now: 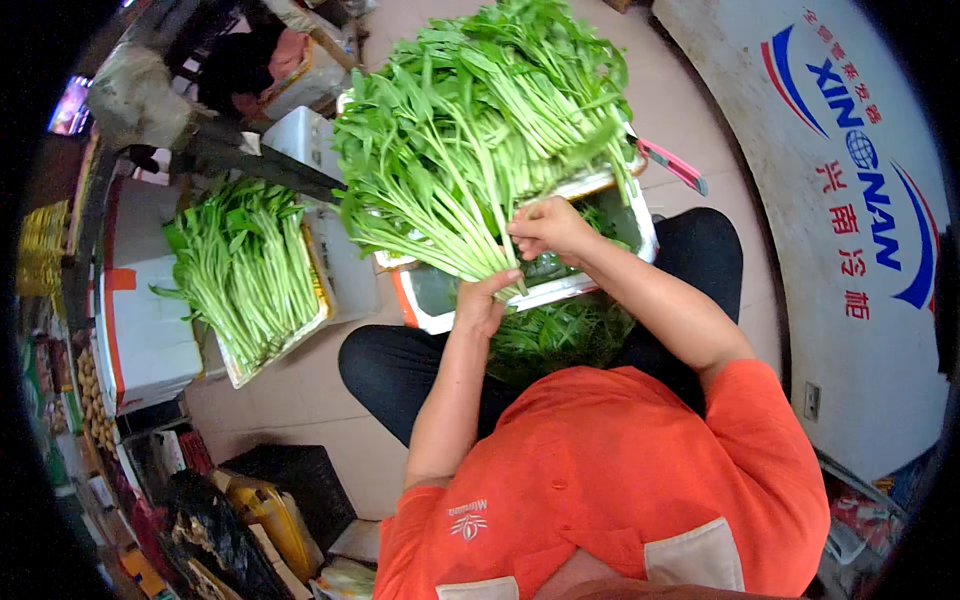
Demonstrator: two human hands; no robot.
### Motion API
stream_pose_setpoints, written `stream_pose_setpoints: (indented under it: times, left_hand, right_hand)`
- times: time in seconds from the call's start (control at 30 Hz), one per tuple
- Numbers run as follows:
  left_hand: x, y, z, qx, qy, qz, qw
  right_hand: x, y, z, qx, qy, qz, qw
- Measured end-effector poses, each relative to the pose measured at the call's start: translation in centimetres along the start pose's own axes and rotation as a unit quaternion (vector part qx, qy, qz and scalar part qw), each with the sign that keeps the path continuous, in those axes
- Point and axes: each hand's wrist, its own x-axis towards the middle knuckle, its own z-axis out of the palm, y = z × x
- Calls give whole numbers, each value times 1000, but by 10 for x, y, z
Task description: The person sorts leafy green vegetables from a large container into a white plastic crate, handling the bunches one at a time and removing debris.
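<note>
My left hand [481, 301] is closed around the lower stems of a bunch of leafy green vegetables [435, 217], whose leaves point away from me. Just right of it, my right hand [551, 231] has its fingers pinched near an upright stem at the bunch's edge; whether they grip it cannot be told. Beyond my hands, more greens [547, 105] lie heaped over a foam tray. Beneath them stands a white foam box [555, 291] with greens inside. A pink utility knife [675, 166] sticks out at the heap's right side.
Another tray of stemmed greens [247, 277] is at the left, beside white foam boxes [154, 330]. A dark bar [262, 154] reaches toward the heap. More greens [562, 337] lie between my legs. A large white freezer [817, 225] stands at the right. Bags and boxes fill the lower left.
</note>
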Motion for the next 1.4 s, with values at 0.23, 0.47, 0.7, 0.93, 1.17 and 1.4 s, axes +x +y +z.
stream_pose_setpoints:
  times: [0.23, 0.47, 0.7, 0.93, 1.17, 1.4]
  left_hand:
    - [0, 12, 5, -35, -87, 26, 995]
    - [-5, 19, -9, -92, -176, 61, 978]
    - [-10, 37, -6, -42, -168, 108, 979]
    - [-9, 36, -3, -11, -137, 94, 986]
    - [5, 15, -10, 0, -107, 70, 992]
    - [3, 22, -1, -4, -97, 61, 993]
  right_hand:
    - [-11, -18, -2, 205, -20, 83, 975]
    - [-20, -18, 10, 257, -112, 122, 952]
    - [-45, 28, -3, -353, -300, 145, 874]
    - [-56, 75, -6, -714, -363, -18, 598]
    - [-50, -22, 10, -131, -122, 96, 979]
    - [-45, 1, 19, -119, -89, -47, 988]
